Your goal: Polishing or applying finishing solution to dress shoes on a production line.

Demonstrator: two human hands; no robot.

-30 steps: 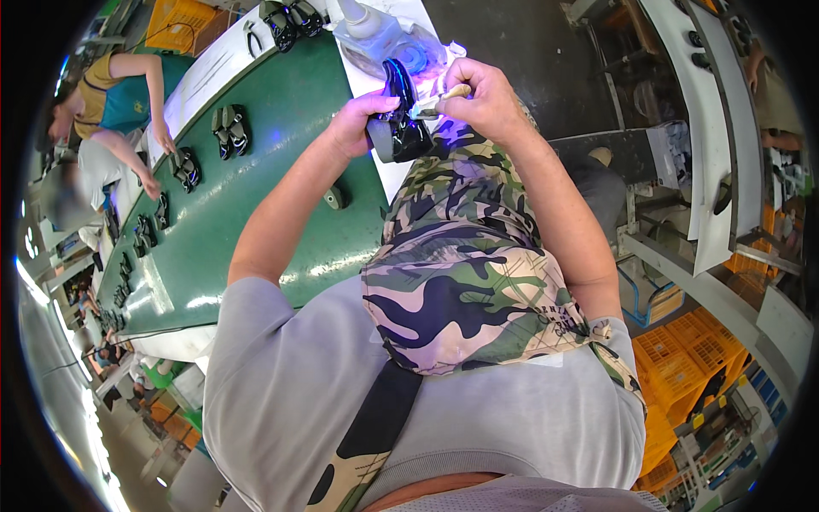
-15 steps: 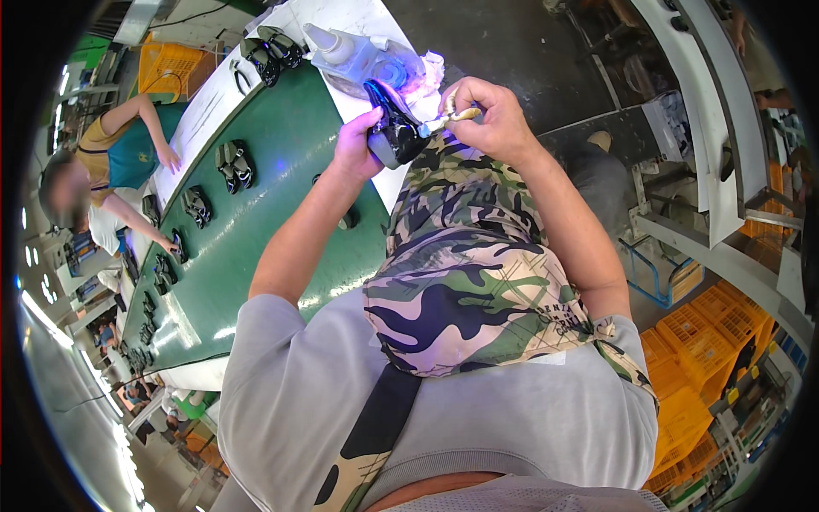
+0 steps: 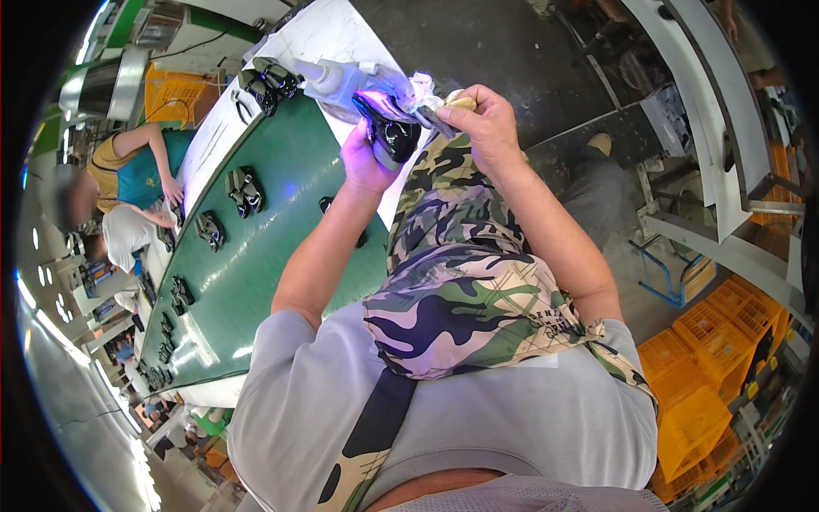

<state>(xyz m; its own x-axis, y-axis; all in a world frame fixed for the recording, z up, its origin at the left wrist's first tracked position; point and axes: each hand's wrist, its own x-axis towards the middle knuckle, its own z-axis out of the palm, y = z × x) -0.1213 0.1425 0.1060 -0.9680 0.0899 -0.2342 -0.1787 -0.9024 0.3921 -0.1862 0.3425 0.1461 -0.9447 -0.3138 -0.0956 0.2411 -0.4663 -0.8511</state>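
Note:
A glossy black shoe is gripped in my left hand, held up over the white table edge with purple light shining on it. My right hand pinches a crumpled cloth, pale yellow with a grey part hanging close to the shoe's right side. Whether the cloth touches the shoe I cannot tell. Just behind the shoe stand a translucent bluish bottle with a white nozzle and a wad of white tissue.
Pairs of black shoes lie along the green conveyor belt to my left. A dark-handled tool and another shoe pair rest on the white ledge. Across the belt works a person. Orange crates are stacked at right.
My right hand and the cloth have risen slightly from the shoe's front; the cloth now hangs differently. Shoes on the belt have shifted toward me, and the person opposite has drawn their hands together.

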